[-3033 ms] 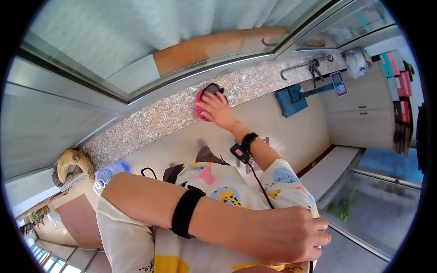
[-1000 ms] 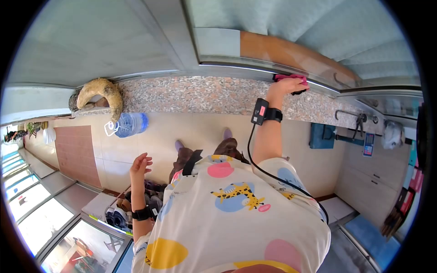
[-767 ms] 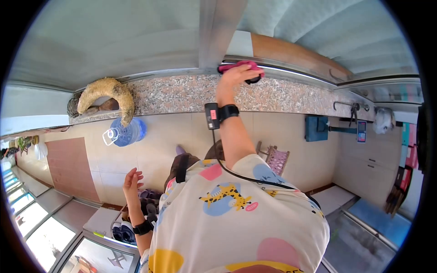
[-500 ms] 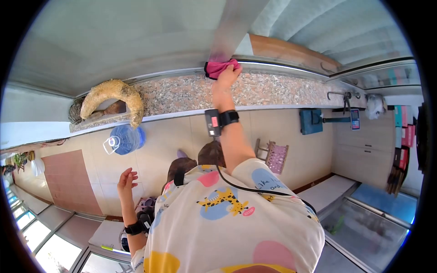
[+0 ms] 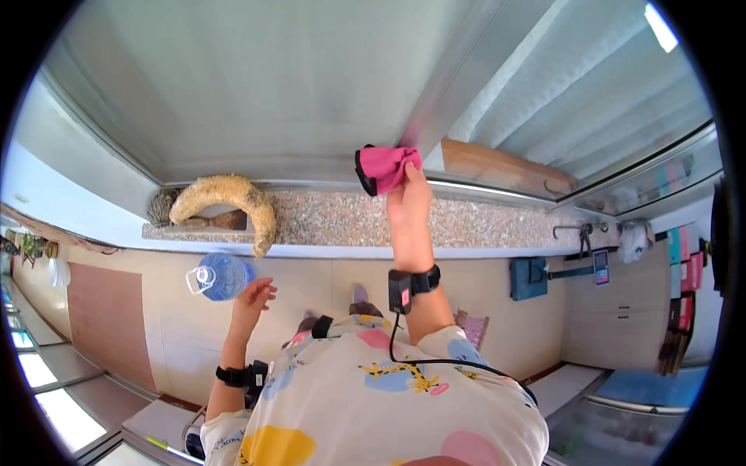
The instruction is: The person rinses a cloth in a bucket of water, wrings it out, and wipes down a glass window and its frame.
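A pink cloth with a black edge (image 5: 382, 168) is gripped in my right hand (image 5: 409, 203), whose fingers are closed around its right side. The cloth is against or just in front of the lower part of a metal window post (image 5: 454, 81), above the speckled stone sill (image 5: 334, 219). My left hand (image 5: 252, 303) hangs below the sill with its fingers loosely bent and apart, holding nothing. Close beside it, a large clear blue water jug with a white handle (image 5: 225, 276) stands on the floor; I cannot tell whether they touch.
A curved, straw-coloured rough object (image 5: 225, 193) lies on the sill's left end. Along the wall at right are a teal bag (image 5: 528, 278), window handles (image 5: 579, 231) and a plastic bag (image 5: 636, 241). A small pink-seated stool (image 5: 471, 328) stands on the floor by my right arm.
My right hand has lifted the cloth off the sill's back edge and up the window post. My left hand has moved up and right, nearer the jug. The whole view has shifted.
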`<action>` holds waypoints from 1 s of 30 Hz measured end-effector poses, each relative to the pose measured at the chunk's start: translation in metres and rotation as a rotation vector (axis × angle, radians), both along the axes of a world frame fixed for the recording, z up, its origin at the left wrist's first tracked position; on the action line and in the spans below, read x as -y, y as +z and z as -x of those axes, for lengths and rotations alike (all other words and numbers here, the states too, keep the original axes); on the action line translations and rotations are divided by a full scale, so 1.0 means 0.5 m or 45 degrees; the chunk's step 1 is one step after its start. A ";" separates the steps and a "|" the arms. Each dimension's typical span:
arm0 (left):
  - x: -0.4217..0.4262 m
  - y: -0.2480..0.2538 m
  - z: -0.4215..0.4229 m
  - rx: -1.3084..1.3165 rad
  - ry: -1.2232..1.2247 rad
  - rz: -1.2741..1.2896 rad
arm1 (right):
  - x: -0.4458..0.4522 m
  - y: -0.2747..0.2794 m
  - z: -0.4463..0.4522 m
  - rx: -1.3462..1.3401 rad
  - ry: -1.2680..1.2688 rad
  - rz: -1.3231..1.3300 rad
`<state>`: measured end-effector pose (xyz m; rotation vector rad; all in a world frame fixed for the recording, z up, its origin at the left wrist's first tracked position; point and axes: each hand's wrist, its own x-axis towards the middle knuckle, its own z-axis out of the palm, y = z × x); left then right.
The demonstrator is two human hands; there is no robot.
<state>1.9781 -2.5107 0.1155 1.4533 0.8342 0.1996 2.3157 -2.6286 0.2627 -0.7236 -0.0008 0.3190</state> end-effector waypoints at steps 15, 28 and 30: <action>0.001 -0.118 0.066 0.186 0.340 0.150 | 0.033 0.155 -0.171 3.029 -0.884 1.557; -0.073 -0.047 -0.060 0.339 0.242 0.078 | -0.077 0.905 -0.172 2.595 -2.005 0.952; -0.063 -0.112 -0.055 0.321 0.182 0.041 | -0.062 0.766 -0.159 2.622 -1.861 1.038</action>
